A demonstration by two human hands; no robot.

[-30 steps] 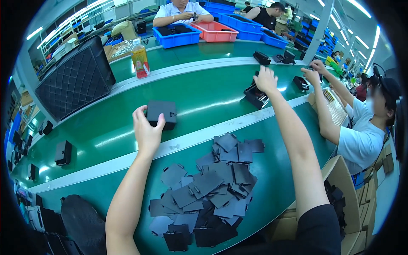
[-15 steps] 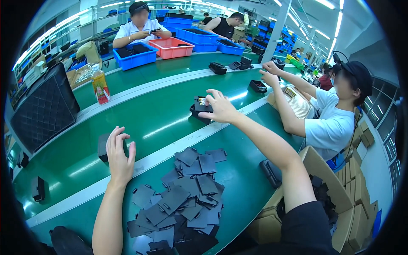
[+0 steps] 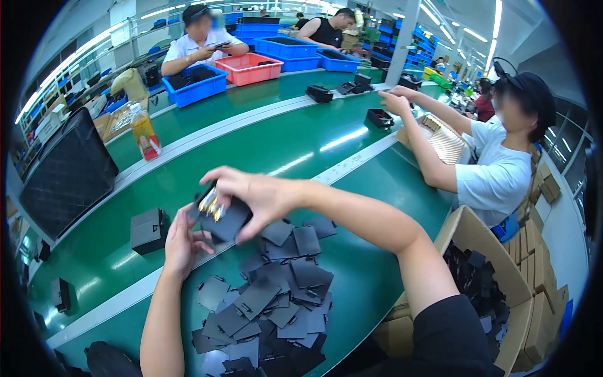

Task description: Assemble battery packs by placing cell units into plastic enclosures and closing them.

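Note:
My right hand [image 3: 254, 196] grips a black plastic case [image 3: 229, 220] from above, thumb on its near side and fingers over the far side. Shiny gold and silver pieces show in an opening in the case; motion blur hides their detail. At the case's left edge is my left hand [image 3: 180, 242], fingers curved and apart; whether it touches the case I cannot tell. A pile of flat black plastic covers [image 3: 260, 298] with small tabs lies on the green table just below both hands. Another black case [image 3: 149, 230] stands on the green belt, left of my left hand.
A pale metal rail [image 3: 352, 164] divides table from belt. Beside my right arm stands an open cardboard box [image 3: 521, 276] of black parts. A co-worker [image 3: 496, 151] sits at the right. Across the belt are a bottle [image 3: 146, 135], blue bins [image 3: 196, 87] and a red bin [image 3: 249, 70].
My right hand has lifted the case off the belt and brought it left and nearer, up to my left hand. My left hand has turned toward it and dropped slightly.

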